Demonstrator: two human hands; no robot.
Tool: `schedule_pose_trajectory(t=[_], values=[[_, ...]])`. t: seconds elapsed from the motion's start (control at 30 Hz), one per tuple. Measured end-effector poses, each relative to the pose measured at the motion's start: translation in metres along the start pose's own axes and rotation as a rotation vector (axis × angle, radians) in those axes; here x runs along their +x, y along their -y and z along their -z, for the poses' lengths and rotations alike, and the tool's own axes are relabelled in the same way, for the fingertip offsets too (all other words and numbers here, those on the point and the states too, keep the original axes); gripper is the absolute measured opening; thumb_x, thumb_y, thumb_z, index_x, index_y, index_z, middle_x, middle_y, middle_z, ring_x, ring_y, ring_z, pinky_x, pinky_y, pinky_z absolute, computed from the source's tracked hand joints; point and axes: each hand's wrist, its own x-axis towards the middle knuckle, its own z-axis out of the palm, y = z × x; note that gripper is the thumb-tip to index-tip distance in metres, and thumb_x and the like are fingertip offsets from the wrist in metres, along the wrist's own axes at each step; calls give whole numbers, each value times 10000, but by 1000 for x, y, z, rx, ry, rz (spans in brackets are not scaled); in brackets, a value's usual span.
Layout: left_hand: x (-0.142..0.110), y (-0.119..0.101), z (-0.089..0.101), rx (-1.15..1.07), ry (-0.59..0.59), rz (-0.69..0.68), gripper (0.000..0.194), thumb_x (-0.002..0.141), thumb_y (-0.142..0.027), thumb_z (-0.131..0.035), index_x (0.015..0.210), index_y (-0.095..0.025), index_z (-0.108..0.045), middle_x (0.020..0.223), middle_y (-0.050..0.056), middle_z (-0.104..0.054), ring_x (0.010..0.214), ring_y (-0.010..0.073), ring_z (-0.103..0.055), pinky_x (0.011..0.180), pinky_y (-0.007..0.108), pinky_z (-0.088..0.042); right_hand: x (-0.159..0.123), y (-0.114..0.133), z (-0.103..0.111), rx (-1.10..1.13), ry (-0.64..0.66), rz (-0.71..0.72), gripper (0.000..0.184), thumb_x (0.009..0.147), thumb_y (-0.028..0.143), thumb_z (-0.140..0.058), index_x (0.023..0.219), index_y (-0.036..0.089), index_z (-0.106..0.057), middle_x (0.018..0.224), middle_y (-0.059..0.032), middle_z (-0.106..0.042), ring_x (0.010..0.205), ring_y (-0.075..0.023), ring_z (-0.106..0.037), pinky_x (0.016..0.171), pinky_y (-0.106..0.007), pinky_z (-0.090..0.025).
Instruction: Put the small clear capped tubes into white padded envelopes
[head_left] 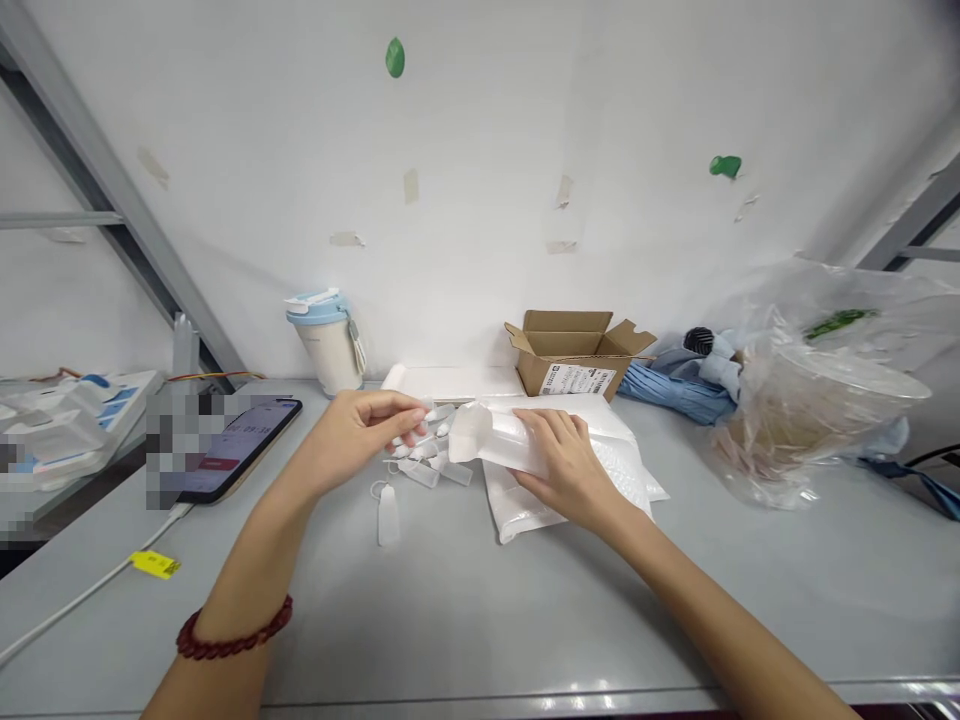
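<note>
My left hand point(367, 430) is closed in a pinch, its fingertips at a small translucent plastic piece on the edge of a loose pile. Several such translucent plastic pieces point(420, 470) lie on the grey table point(420, 620). A single tag-like piece with a thin ring point(388, 515) rests apart, nearer to me. My right hand point(566, 465) is wrapped round a small white box point(510, 440), tipped on its side with its open end toward the pile. Under that hand is a white bubble mailer point(529, 510). What is inside the box is hidden.
An open cardboard box point(574, 360) and a lidded cup point(328, 345) stand by the wall. To the left lies a phone point(240, 450) on a white cable point(90, 590). A folded blue umbrella point(675, 390) and a plastic-bagged tub point(825, 400) are at right.
</note>
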Motion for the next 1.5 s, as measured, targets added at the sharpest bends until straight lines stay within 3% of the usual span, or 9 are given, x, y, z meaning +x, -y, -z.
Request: schedule_pose_trajectory(t=[0.2, 0.37, 0.63, 0.7, 0.83, 0.9, 1.2, 1.37, 1.5], values=[[3, 29, 19, 247, 543, 365, 332, 664, -466, -628, 518, -174, -570, 498, 32, -624, 466, 140, -541, 463, 221, -386, 1, -2, -1, -19, -13, -10, 543, 783, 270, -544, 1288, 206, -357, 1151, -135, -524, 1054, -298, -461, 882, -454, -327], [9, 44, 9, 375, 528, 503, 397, 613, -492, -635, 416, -182, -483, 364, 36, -539, 340, 128, -450, 388, 225, -318, 1, -2, -1, -16, -5, -29, 531, 789, 290, -548, 1278, 197, -362, 1153, -137, -524, 1055, -296, -460, 891, -452, -316], [9, 40, 4, 297, 660, 374, 302, 622, -371, -599, 413, -176, -501, 379, -8, -503, 359, 92, -395, 391, 208, -310, 2, -5, -1, -74, -12, -48, 532, 779, 288, -555, 1270, 180, -380, 1148, -129, -529, 1056, -281, -462, 873, -436, -334], [9, 35, 3, 174, 571, 293, 244, 647, -358, -585, 495, -174, -534, 420, -24, -505, 397, 95, -428, 428, 211, -345, 2, -5, -2, -81, -10, -48, 534, 772, 279, -560, 1267, 183, -384, 1146, -125, -531, 1055, -276, -464, 869, -433, -337], [12, 24, -4, -257, 135, 75, 170, 711, -354, -568, 723, -185, -556, 565, -40, -543, 518, 107, -517, 550, 241, -439, 2, -4, -1, -72, -2, -49, 525, 775, 272, -555, 1264, 188, -383, 1149, -128, -534, 1054, -279, -465, 864, -435, -341], [13, 20, -11, -374, 25, 34, 192, 714, -355, -583, 789, -183, -543, 607, -26, -573, 575, 129, -562, 565, 259, -461, 2, -3, -1, -64, 10, -51, 518, 776, 269, -554, 1258, 185, -385, 1148, -130, -537, 1052, -285, -464, 872, -445, -337], [11, 13, -60, -247, 115, -43, 249, 734, -394, -618, 843, -172, -595, 782, 24, -658, 712, 151, -598, 572, 240, -458, 2, 0, 3, -10, -9, -34, 496, 783, 261, -546, 1242, 167, -382, 1147, -131, -540, 1048, -282, -461, 856, -422, -339], [12, 20, -80, 32, -30, -129, 252, 772, -403, -583, 822, -184, -698, 855, 32, -677, 729, 151, -560, 665, 261, -438, 1, -4, -3, -21, 16, 0, 495, 762, 205, -548, 1230, 157, -394, 1121, -127, -553, 1028, -280, -464, 833, -404, -336], [21, 28, -69, -46, -158, -33, 340, 754, -440, -590, 950, -178, -685, 895, 39, -693, 757, 162, -585, 696, 261, -457, 1, -4, -3, -23, 26, 5, 475, 770, 207, -544, 1220, 170, -399, 1112, -125, -551, 1014, -279, -463, 842, -407, -319]])
